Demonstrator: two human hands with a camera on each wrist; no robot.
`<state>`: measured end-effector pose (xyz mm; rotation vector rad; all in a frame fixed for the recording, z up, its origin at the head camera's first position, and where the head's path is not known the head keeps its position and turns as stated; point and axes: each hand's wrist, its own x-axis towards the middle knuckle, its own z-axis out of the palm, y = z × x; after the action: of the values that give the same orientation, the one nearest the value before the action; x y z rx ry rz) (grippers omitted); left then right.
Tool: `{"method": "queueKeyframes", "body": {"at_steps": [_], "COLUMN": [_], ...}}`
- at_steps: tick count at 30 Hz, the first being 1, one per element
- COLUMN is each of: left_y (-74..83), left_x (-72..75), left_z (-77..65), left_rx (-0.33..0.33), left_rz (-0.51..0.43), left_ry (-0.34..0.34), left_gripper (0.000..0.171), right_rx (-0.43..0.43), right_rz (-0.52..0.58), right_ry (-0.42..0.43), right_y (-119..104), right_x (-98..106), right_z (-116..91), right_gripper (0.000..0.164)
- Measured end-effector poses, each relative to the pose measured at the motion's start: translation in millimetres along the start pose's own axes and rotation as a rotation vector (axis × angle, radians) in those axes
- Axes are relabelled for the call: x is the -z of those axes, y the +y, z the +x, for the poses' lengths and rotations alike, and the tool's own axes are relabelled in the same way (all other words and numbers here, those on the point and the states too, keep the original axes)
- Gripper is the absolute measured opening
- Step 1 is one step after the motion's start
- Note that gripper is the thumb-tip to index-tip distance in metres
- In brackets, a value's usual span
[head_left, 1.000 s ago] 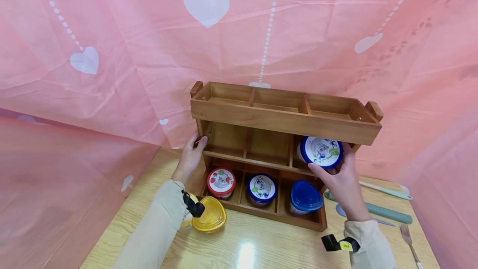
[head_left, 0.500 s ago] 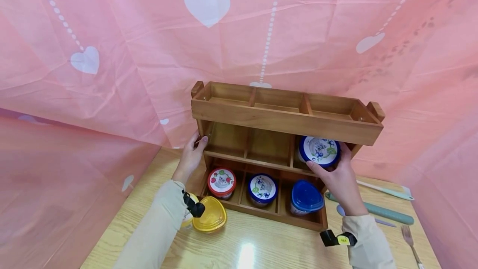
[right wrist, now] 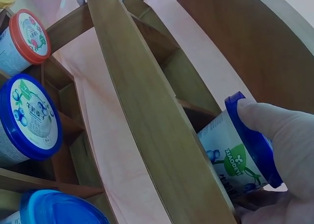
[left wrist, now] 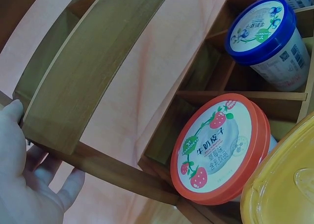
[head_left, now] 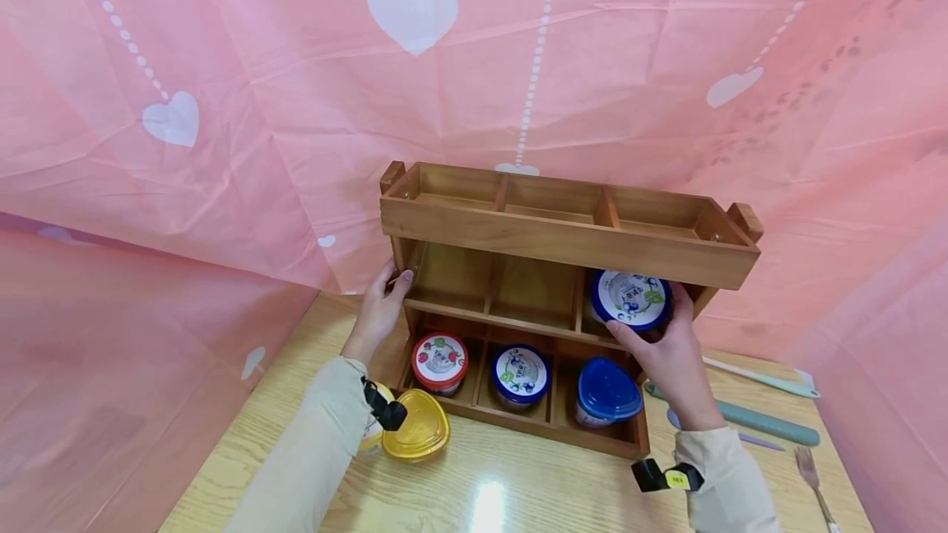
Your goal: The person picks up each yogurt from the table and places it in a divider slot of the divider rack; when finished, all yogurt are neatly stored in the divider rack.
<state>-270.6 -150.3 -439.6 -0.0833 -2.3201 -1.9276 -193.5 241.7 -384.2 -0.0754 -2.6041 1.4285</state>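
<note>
A three-tier wooden rack (head_left: pixel 563 249) stands on the table, each tier split into compartments. My left hand (head_left: pixel 379 311) grips its left side board, thumb on one face and fingers on the other. Inside the right compartment of the middle tier, my right hand (head_left: pixel 672 364) holds a blue-lidded blueberry dessert tub (head_left: pixel 631 300) by its rim; in the right wrist view this tub (right wrist: pixel 235 157) is tilted. The lowest tier bears a red-lidded strawberry tub (head_left: pixel 439 359), another blue-lidded blueberry tub (head_left: pixel 520 374) and a container with a translucent blue lid (head_left: pixel 609 389).
At the rack's front left are a yellow-lidded container (head_left: pixel 416 424) and another yellow tub (head_left: pixel 370 428), partly behind the left wrist. To the right lie a fork (head_left: pixel 809 471), a pale-handled utensil (head_left: pixel 770 377), a green-handled utensil (head_left: pixel 770 422) and a lilac utensil (head_left: pixel 759 440). Pink cloth hangs behind.
My right hand has moved slightly left with the blueberry tub, further into the middle tier's right compartment. The left hand has stayed on the rack's side.
</note>
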Motion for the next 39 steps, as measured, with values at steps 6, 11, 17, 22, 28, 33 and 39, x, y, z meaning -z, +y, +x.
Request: {"method": "queueKeyframes", "body": {"at_steps": [6,11,17,22,28,33,39], "left_y": [-1.5,-2.4,-1.5,-2.2,-2.3,-1.3,-0.7], "left_x": [0.2,0.2,0.5,0.5,0.7,1.1,0.5], "left_z": [0.9,0.8,0.1,0.5,0.7,-0.4,-0.4], "left_rx": [-0.006,0.003,0.010,0.012,0.018,0.017,0.021], "left_rz": [-0.001,0.004,0.020,0.019,0.036,0.045,0.043], "left_ry": [0.001,-0.001,0.001,-0.001,-0.003,-0.001,-0.006], "left_gripper": [0.052,0.054,0.054,0.053,0.053,0.053,0.054], "right_rx": [0.020,0.085,0.092,0.069,0.086,0.134,0.210], "right_rz": [0.052,0.063,0.081,0.101,0.069,0.048,0.007], "right_ry": [0.015,0.052,0.068,0.081,0.096,0.075,0.008], "right_y": [-1.9,-5.0,-13.3,-25.4,-34.5,-38.3,-40.0], "right_x": [0.1,3.7,12.4,19.9,22.6,17.9,2.7], "right_z": [-3.3,-11.6,-31.5,-47.9,-58.8,-65.6,-76.4], "right_gripper": [0.104,0.099,0.095,0.097,0.095,0.095,0.093]}}
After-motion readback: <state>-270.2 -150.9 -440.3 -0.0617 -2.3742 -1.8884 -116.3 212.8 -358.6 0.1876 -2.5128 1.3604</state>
